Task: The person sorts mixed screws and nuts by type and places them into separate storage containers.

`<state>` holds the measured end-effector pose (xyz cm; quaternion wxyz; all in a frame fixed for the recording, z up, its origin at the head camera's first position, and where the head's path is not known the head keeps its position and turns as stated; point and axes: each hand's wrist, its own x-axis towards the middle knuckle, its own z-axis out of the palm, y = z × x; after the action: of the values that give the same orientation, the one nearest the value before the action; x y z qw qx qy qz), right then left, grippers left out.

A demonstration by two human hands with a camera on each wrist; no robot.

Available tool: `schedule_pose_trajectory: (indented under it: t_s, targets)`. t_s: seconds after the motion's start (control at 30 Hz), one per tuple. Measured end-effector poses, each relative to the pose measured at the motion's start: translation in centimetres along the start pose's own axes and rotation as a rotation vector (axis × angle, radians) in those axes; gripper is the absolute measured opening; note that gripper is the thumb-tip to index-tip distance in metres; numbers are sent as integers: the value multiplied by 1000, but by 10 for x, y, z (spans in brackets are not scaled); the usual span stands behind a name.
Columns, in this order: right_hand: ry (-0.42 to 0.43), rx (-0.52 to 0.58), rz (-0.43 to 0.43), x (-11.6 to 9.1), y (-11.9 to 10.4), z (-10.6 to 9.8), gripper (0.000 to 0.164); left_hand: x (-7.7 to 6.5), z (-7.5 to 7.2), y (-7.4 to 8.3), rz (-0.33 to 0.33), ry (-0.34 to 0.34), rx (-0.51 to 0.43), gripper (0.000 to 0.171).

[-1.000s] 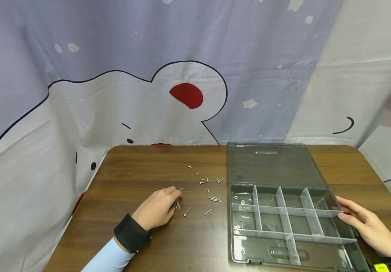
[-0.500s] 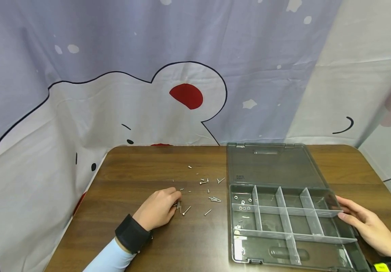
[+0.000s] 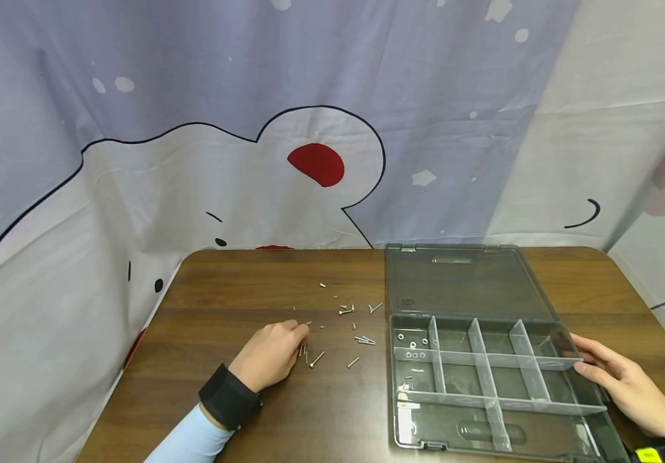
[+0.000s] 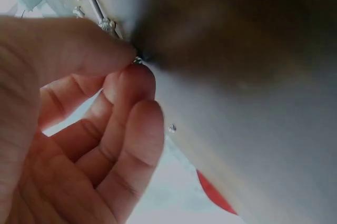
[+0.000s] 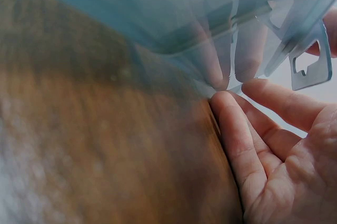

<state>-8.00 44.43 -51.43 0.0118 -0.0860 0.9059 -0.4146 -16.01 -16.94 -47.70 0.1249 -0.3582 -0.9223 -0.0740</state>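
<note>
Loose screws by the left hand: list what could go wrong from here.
1. The left hand pinches a tiny piece at its fingertips; so small a piece could slip and roll off across the table.
2. The loose screws lie scattered close around that hand, so a sweep of it may knock some away.
3. The right hand only rests straight-fingered against the organizer box, so a nudge might shift it.

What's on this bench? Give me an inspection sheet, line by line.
Surface: brown wooden table.
Job's things: loose screws left of an open clear box; small bits in its left compartments.
Clutter: nothing seen.
Hands: left hand pinches a small screw at the table; right hand rests, fingers straight, on the box's right edge.
Cables: nothing seen.
Surroundings: cartoon-print curtain behind.
</note>
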Motion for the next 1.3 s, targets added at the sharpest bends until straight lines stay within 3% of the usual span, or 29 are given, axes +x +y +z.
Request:
schedule_pose_trajectory:
  t_s: [0.2,0.43,0.6,0.83,1.03,1.3]
  targets:
    - [-1,-2,1,0,0,0,53,-1,-1,-3,-31,-46,35,17]
    - [4,3,-17,-1,1,0,52,-1,-5,-5,-48,-100,-25,19]
    - [13,23,-41,0,1,-1,52,0,-8,-5,-16,-69,-55,25]
    - [9,21,-36,1,0,-1,53,3,-14,-3,2,-24,-63,21]
    - [11,30,-36,1,-1,-1,53,16,-21,11,79,6,-79,20]
    - [16,10,-19,-1,-1,0,52,44,-24,41,196,33,-62,21]
